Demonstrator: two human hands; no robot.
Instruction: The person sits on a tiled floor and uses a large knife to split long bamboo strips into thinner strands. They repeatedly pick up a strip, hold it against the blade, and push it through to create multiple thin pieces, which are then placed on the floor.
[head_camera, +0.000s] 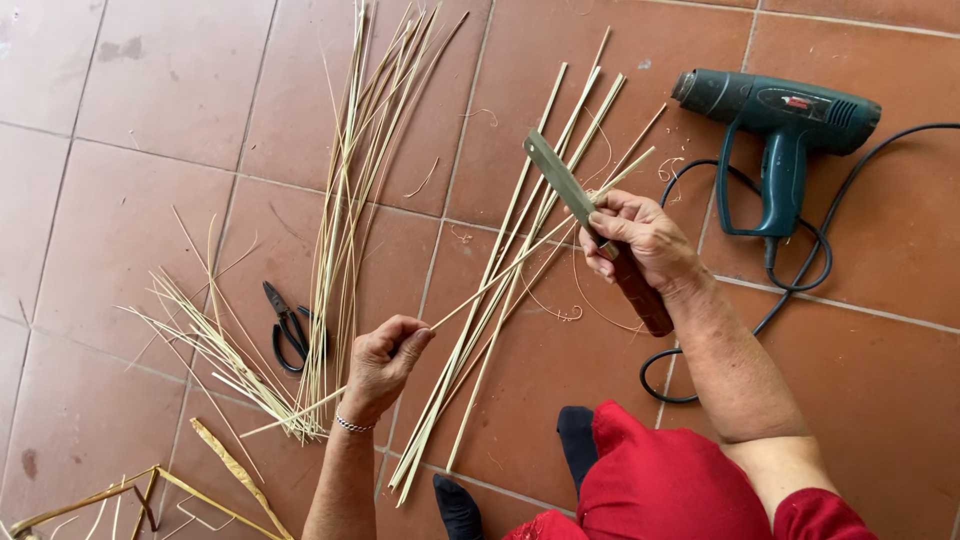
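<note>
Right now the left hand (385, 362) pinches a thin pale strip (500, 282) between thumb and fingers, near the middle of the floor, while the right hand (640, 240) is clenched round the dark wooden handle of a knife (580, 205), its flat metal blade laid against the strip's far end. If the blade bites too steeply, I'd say the strip could snap or the edge could slide down it toward the pinching fingers. The strip looks stiff, dry and fibrous, like the split canes (520, 250) fanned out beneath it and the finer bundle (350, 200) to the left. Black pliers (287, 325) lie beside that bundle; a teal heat gun (775, 125) with a looping black cord rests far right on the smooth red tiled floor (150, 100).
</note>
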